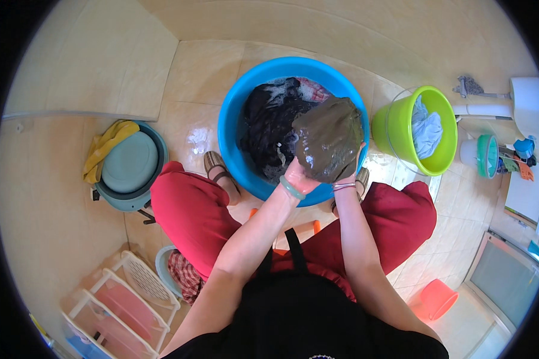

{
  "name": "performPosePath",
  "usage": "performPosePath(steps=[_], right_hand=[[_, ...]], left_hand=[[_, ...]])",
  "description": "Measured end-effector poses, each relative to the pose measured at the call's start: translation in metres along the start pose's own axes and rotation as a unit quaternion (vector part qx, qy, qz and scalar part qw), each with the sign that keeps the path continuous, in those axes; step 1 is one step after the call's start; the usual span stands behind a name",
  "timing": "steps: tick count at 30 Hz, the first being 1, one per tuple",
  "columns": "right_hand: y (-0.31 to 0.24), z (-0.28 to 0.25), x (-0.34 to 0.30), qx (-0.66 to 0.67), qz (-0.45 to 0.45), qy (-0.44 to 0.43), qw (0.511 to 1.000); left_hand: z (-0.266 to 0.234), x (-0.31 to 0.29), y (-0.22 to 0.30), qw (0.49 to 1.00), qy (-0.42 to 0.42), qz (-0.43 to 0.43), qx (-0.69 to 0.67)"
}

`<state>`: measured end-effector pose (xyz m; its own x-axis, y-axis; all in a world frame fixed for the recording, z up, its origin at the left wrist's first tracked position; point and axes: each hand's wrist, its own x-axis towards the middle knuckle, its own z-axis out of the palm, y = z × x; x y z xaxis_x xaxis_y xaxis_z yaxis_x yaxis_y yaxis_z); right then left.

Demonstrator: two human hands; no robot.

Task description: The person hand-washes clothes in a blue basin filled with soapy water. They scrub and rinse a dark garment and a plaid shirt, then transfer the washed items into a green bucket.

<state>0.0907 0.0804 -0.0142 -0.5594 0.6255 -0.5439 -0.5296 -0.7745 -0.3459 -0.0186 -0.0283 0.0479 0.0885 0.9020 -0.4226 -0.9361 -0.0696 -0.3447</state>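
Observation:
Both my hands grip a wet grey-brown garment (pixel 329 139) and hold it up over the near right rim of a big blue basin (pixel 230 122). My left hand (pixel 299 178), with a green bangle at the wrist, clutches its lower left part. My right hand (pixel 348 177), with thin bracelets at the wrist, holds its lower right part and is mostly hidden behind the cloth. In the basin lie dark clothes (pixel 269 122) in soapy water, with a pink checked cloth (pixel 313 88) at the far side.
A green bucket (pixel 446 152) with pale blue cloth stands right of the basin. At left is a grey-green tub (pixel 129 164) with a yellow cloth. A white rack (pixel 132 305) with pink basins is lower left; an orange bucket (pixel 435 298) lower right. The tiled floor is wet.

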Motion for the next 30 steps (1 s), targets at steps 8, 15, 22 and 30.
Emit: performPosePath(steps=[8,15,22,30], right_hand=[[-0.048,0.056,-0.006,-0.084,-0.006,0.07,0.994],[-0.066,0.103,-0.005,-0.287,-0.108,-0.128,0.943],[-0.046,0.127,-0.017,-0.669,-0.373,-0.076,0.639],[-0.052,0.172,-0.054,-0.422,-0.053,-0.218,0.878]], left_hand=[[0.043,-0.025,-0.012,0.914,0.184,0.128,0.339],[0.07,-0.027,0.001,0.931,0.034,0.12,0.343],[0.092,-0.01,-0.007,0.775,-0.043,0.232,0.586],[0.089,0.005,0.018,0.708,0.067,0.308,0.631]])
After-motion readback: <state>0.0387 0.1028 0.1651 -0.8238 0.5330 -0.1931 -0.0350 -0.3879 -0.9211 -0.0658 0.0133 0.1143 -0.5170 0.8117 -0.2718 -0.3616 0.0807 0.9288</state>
